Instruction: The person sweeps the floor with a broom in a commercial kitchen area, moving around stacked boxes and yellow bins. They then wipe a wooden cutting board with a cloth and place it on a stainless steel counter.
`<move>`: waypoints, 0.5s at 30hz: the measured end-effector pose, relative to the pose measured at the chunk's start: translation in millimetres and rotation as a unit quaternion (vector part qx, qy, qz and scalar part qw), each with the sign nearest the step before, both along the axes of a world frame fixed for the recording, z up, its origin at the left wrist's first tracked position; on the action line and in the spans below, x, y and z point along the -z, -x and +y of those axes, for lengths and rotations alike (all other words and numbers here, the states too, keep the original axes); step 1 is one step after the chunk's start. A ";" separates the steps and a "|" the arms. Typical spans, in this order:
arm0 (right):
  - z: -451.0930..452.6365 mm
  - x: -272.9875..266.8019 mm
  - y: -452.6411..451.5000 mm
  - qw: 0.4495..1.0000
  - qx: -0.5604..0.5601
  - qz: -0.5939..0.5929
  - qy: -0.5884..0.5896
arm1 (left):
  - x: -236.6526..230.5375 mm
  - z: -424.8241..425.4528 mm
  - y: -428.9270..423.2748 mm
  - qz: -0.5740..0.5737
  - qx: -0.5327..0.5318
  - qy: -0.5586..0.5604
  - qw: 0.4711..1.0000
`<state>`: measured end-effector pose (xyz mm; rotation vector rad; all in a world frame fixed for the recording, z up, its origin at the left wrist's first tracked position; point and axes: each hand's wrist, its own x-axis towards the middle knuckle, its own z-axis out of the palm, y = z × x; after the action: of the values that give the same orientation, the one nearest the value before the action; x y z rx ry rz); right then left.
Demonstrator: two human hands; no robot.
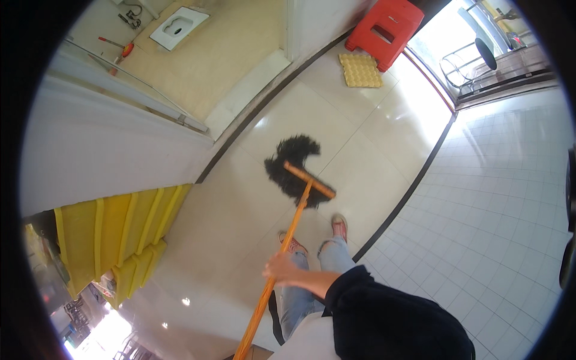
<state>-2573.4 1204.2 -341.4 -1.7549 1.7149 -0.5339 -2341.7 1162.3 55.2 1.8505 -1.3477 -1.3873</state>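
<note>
My right hand is closed around the orange handle of a floor mop, partway along it. The handle slants from the bottom edge up to an orange crossbar. Black strands hang from that bar and spread in a curve over the pale tiled floor. My feet, in red shoes, stand just behind the mop head. My left hand is out of view.
A red plastic stool and a yellow egg tray sit by the bright doorway. Yellow stacked bins line the left. A squat toilet lies beyond a raised sill. White tiled wall runs along the right.
</note>
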 end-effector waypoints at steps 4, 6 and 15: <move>7.6 -31.8 -41.2 0.993 -0.056 -0.093 -0.042 | -39.0 8.4 -15.0 0.025 -0.039 0.088 0.995; 16.2 -35.8 -41.3 0.987 -0.054 -0.137 -0.062 | -41.9 11.9 -16.4 -0.165 0.183 0.197 0.949; 138.7 20.0 106.5 0.981 0.147 -0.107 -0.063 | 49.0 68.9 85.2 -0.199 0.259 0.091 0.941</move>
<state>-2679.9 1342.8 -361.3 -1.3110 1.8191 -0.6978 -2426.8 1231.2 6.3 1.7836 -2.2136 -1.0818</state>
